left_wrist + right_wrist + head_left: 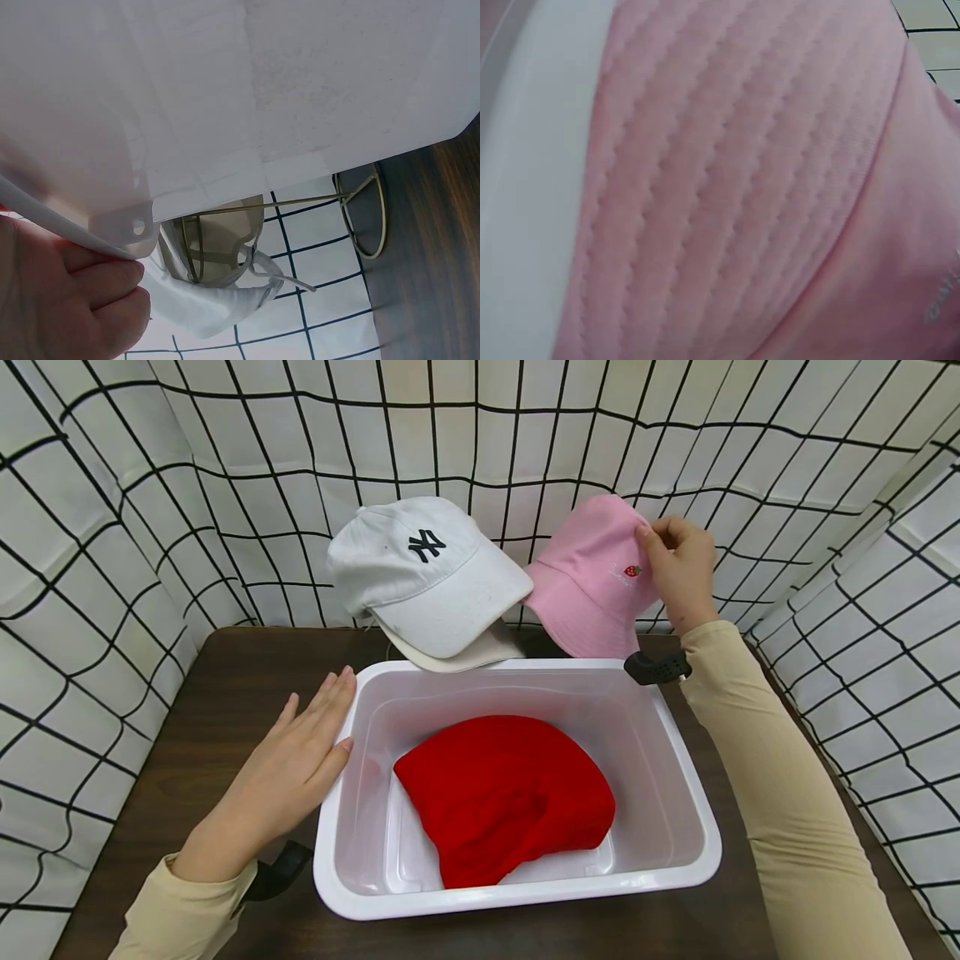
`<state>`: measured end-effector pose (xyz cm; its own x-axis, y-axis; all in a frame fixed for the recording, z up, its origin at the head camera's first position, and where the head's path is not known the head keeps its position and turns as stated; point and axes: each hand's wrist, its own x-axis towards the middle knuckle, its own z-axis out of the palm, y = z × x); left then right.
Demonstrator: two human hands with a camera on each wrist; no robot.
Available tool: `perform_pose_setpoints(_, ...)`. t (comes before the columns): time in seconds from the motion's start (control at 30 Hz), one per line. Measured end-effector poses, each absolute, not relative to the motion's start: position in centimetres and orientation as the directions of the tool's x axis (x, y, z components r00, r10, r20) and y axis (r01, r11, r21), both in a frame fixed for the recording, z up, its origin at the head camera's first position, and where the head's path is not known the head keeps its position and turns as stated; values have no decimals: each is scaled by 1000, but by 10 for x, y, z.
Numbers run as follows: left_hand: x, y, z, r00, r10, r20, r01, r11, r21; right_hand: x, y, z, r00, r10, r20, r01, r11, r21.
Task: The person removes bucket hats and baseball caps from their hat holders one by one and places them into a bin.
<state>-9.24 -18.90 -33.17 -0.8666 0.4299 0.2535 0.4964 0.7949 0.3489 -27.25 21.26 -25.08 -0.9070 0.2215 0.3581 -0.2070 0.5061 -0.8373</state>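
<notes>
In the head view my right hand point(682, 568) pinches the side of a pink baseball cap point(596, 577) with a small strawberry emblem. The stitched brim of that cap point(727, 165) fills much of the right wrist view. My left hand point(300, 756), fingers extended, rests against the left rim of a white plastic basin point(517, 897). Inside the basin lies a red fabric item point(510, 793), soft and rumpled; its kind is unclear. Behind the basin sits a white baseball cap point(435, 568) with a dark NY logo, overlapping a cream cap brim point(461, 652) beneath it.
A dark wooden table point(247, 693) bears the basin. White sheeting with a black grid point(480, 443) surrounds it at the back and sides. Under the basin's rim, the left wrist view shows a brass-coloured wire stand point(382, 217) near the caps.
</notes>
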Motion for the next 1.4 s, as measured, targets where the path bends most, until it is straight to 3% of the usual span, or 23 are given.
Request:
perform_pose_setpoints(0.2, -93, -189, -332, -868, 427, 253, 494, 797, 347, -272, 210, -249, -902, 179, 392, -218, 595, -773)
perform_pose_setpoints(0.63, -93, -190, -333, -864, 432, 260, 501, 796, 341, -272, 209, -249, -860, 163, 483, -303, 599, -741)
perform_pose_setpoints(0.93, -93, -190, -332, -865, 431, 258, 499, 796, 342, -269, 213, -243, -918, 150, 366, -210, 599, -773)
perform_pose_setpoints(1.4, -93, -189, -332, -867, 429, 255, 496, 795, 350, -265, 213, -234, -817, 231, 529, -356, 519, -777)
